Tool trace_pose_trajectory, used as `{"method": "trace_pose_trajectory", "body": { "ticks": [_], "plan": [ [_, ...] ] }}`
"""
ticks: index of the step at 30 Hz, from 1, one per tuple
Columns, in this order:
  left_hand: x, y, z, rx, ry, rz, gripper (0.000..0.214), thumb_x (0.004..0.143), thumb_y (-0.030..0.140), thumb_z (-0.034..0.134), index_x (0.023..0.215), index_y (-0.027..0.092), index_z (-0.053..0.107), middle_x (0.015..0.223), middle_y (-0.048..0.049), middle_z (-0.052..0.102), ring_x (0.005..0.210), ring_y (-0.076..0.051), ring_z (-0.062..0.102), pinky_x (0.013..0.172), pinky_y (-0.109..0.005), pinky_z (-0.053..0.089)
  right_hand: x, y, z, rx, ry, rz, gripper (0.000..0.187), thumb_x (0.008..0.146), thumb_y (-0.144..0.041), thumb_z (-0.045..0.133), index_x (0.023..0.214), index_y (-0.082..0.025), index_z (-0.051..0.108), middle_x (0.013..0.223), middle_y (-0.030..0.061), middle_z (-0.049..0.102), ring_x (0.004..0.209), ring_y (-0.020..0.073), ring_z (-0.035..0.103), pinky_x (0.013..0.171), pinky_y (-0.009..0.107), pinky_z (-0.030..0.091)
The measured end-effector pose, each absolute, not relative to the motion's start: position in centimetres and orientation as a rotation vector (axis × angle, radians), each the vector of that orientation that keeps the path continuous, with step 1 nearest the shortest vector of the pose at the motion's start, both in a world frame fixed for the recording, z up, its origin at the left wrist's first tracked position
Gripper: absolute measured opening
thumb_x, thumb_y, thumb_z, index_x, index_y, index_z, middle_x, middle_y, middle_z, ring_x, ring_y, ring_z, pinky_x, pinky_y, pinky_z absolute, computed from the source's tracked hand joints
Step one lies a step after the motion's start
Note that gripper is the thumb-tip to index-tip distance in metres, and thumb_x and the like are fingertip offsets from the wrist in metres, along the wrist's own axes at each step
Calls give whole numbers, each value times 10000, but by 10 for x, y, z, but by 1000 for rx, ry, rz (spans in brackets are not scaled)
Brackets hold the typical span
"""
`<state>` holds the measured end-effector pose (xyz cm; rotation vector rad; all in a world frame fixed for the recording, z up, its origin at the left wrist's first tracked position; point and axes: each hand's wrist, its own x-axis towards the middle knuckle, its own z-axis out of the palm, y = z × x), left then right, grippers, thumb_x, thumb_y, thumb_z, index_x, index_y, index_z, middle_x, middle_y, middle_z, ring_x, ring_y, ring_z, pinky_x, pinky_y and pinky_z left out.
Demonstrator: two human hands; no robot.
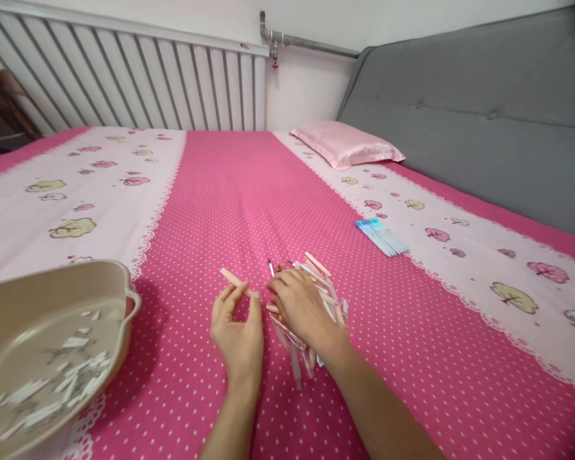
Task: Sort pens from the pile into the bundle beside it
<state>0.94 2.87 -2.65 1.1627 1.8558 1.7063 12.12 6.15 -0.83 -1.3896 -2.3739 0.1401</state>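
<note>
A heap of pale pink pens (pixel 316 306) lies on the pink dotted bedsheet (pixel 249 204) in front of me. My right hand (pixel 301 306) rests palm down on top of the heap with its fingers curled over the pens. My left hand (pixel 237 326) sits just left of the heap, thumb and fingers pinched on a single pink pen piece (pixel 233 278) that sticks out up and to the left. A neat bundle of blue pens (pixel 381 235) lies apart, further right on the sheet.
A beige plastic basin (pixel 119 287) holding several small white pieces stands at the near left. A pink pillow (pixel 347 145) lies at the far right against a grey padded headboard (pixel 483 121). A white slatted radiator cover (pixel 124 83) lines the back wall.
</note>
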Motion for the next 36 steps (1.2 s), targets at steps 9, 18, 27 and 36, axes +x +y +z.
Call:
{"method": "trace_pose_trajectory", "body": {
  "ticks": [9,18,27,36],
  "plan": [
    [17,30,-25,653,1503,1903,210,656,223,687,845,153,630,811,-19,632,772,-123,598,798,-306,488,120,59,-18,-1550,-2354,51,344,866,-310,493,1186,-191,531,1217,102,541,1133,249,440,1020,457,261],
    [16,30,-24,568,1448,1941,236,729,121,576,937,181,481,942,-32,592,809,-112,619,813,-298,484,121,61,-18,-1432,-2443,80,364,765,-317,652,1090,-169,581,1139,94,588,1217,276,372,1067,486,182],
    [17,28,-23,646,1477,1909,303,778,145,530,1070,201,474,979,-36,568,823,-110,575,783,-267,467,122,58,-14,-1462,-2468,129,424,811,-292,587,1213,-173,517,1221,121,566,1296,282,324,1089,534,77],
    [17,27,-24,702,1509,1882,250,803,128,469,1044,195,478,969,-40,557,834,-119,561,778,-272,468,126,62,-11,-1346,-2262,266,448,786,-97,505,1233,-123,506,1216,131,564,1269,260,356,1087,533,121]
  ]
}}
